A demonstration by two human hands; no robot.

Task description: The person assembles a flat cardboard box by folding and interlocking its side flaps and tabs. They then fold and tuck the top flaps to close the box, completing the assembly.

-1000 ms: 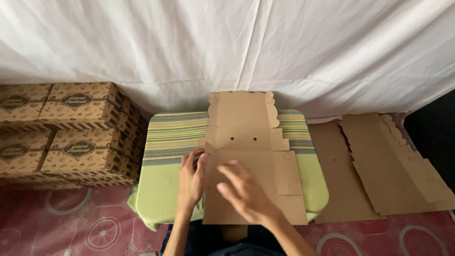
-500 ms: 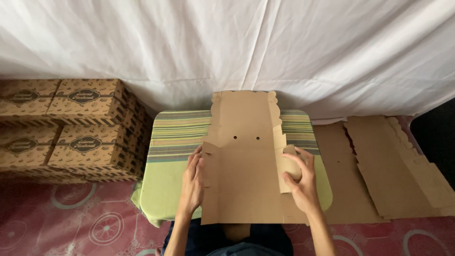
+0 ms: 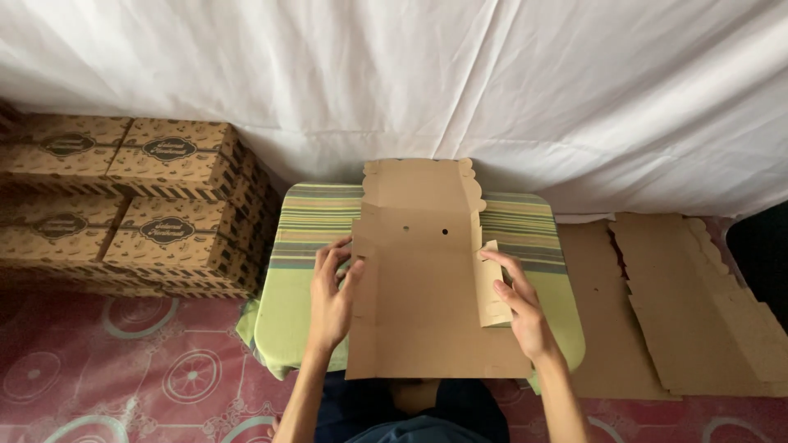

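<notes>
Flat brown cardboard box blank [image 3: 419, 287], unprinted side up, lying lengthwise on a small table with a green striped cover [image 3: 295, 246], its scalloped flap at the far end against the white sheet backdrop [image 3: 492, 82]. Left hand [image 3: 330, 295]: fingers curled over the blank's left side panel, which is raised on its crease. Right hand [image 3: 519, 308]: fingers pinching the right side panel, which stands nearly upright. Progress, judged: both side panels part-folded; the far flap and near end lie flat, so no box yet. Left: stacked finished printed boxes [image 3: 123, 205]. Right, on the floor: pile of flat blanks [image 3: 681, 303]. Patterned red floor mat [image 3: 123, 369] beneath.
</notes>
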